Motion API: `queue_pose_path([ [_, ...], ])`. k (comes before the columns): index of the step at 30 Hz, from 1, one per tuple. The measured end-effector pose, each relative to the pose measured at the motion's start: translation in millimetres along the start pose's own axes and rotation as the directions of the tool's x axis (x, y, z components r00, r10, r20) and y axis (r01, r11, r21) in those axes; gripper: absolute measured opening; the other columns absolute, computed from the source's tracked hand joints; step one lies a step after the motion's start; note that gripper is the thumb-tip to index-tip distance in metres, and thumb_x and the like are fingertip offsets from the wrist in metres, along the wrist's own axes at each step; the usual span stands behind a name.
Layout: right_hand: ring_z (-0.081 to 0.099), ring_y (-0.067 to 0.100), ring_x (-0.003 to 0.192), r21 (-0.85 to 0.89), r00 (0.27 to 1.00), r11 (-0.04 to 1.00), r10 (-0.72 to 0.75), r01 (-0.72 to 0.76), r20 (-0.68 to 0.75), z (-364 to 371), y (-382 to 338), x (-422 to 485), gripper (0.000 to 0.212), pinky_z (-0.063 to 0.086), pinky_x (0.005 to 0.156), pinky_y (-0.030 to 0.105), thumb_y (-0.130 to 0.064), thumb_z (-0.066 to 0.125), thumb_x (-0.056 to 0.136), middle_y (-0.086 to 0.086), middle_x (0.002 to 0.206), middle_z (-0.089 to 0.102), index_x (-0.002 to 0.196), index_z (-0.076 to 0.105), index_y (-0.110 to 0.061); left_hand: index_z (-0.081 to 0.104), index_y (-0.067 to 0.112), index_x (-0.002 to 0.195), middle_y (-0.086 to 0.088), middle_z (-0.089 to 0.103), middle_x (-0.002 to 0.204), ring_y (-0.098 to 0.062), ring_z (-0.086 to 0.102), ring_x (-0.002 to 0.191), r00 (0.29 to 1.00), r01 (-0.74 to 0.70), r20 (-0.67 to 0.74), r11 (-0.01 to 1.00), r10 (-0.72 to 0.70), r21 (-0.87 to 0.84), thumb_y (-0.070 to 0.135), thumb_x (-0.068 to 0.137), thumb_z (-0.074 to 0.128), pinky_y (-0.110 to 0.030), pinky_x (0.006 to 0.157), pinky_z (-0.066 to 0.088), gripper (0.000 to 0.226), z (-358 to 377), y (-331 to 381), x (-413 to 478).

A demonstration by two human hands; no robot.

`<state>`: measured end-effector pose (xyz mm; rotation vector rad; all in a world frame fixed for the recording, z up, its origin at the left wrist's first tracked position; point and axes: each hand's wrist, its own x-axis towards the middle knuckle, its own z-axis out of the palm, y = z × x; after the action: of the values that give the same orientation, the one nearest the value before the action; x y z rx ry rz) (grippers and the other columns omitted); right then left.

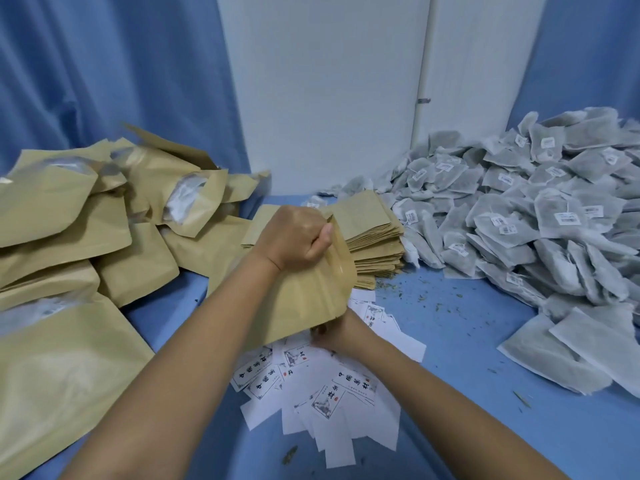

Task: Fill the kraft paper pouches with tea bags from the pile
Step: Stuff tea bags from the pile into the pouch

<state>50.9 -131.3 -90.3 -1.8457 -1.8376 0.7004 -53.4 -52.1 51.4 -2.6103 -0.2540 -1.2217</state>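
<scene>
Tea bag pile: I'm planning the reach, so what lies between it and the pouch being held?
Head view: a stack of flat kraft pouches sits between the held pouch and the tea bag pile; nearer, blue tabletop with tea crumbs.

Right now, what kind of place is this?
Probably a small tea-packing workbench: a big pile of grey mesh tea bags, stacks of tan kraft paper pouches, and white printed label cards.
</scene>
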Motion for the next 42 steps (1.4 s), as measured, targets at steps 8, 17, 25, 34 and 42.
queue_pose_path([
  [8,0.035,0.009,0.05,0.267,0.85,0.964,0.153,-0.015,-0.504,-42.7,-1.1,-4.0,0.024,0.029,0.045,0.022,0.004,0.052,0.076,-0.001,0.053,0.046,0.056,0.054,-0.009,0.045,0.001,0.047,-0.012,0.044,0.045,-0.027,0.042,0.038,0.998,0.051,-0.036,0.999,-0.051,-0.004,0.015,0.086,0.036,-0.03,0.038,0.031,0.042,-7.2,3.7,-2.1],
  [17,0.061,0.011,0.07,0.191,0.608,0.787,-0.272,0.586,-0.746,-105.0,-39.2,-34.9,0.01,0.046,0.063,0.018,0.004,0.074,0.072,0.003,0.075,0.069,0.071,0.071,-0.005,0.044,0.002,0.051,-0.01,0.042,0.049,-0.025,0.04,0.044,0.976,0.177,-0.108,0.977,-0.19,-0.118,0.016,0.089,0.034,-0.032,0.045,0.031,0.042,2.9,7.7,-0.9],
  [25,0.041,0.014,0.078,0.341,0.977,0.93,-0.073,0.138,-0.199,-97.5,-82.3,7.0,0.025,0.036,0.067,0.01,0.001,0.033,0.1,0.001,0.079,0.043,0.088,0.052,-0.008,0.034,0.015,0.054,0.006,0.028,0.055,-0.007,0.022,0.053,0.969,0.182,-0.091,0.917,-0.228,-0.354,0.014,0.09,0.035,-0.022,0.053,0.018,0.037,10.1,26.0,8.8],
  [34,0.063,0.005,0.077,0.538,0.817,0.746,-0.014,0.393,-0.577,-116.8,-43.3,-12.4,0.029,0.048,0.072,0.015,0.005,0.047,0.086,-0.006,0.078,0.069,0.081,0.068,-0.013,0.035,0.01,0.051,0.003,0.029,0.054,-0.008,0.023,0.053,0.95,0.244,-0.11,0.917,-0.291,-0.316,0.016,0.092,0.034,-0.024,0.052,0.019,0.041,6.8,15.0,1.0],
  [42,0.067,0.021,0.08,0.972,0.979,0.14,0.102,-0.189,0.176,-120.2,-39.5,-17.6,0.045,0.056,0.069,0.031,-0.045,0.039,0.098,0.011,0.088,0.068,0.104,0.061,-0.006,0.058,-0.004,0.067,-0.016,0.056,0.065,-0.023,0.05,0.06,0.977,0.169,0.156,0.972,-0.144,-0.164,0.013,0.087,0.04,-0.034,0.063,0.039,0.032,27.1,41.4,3.4],
])
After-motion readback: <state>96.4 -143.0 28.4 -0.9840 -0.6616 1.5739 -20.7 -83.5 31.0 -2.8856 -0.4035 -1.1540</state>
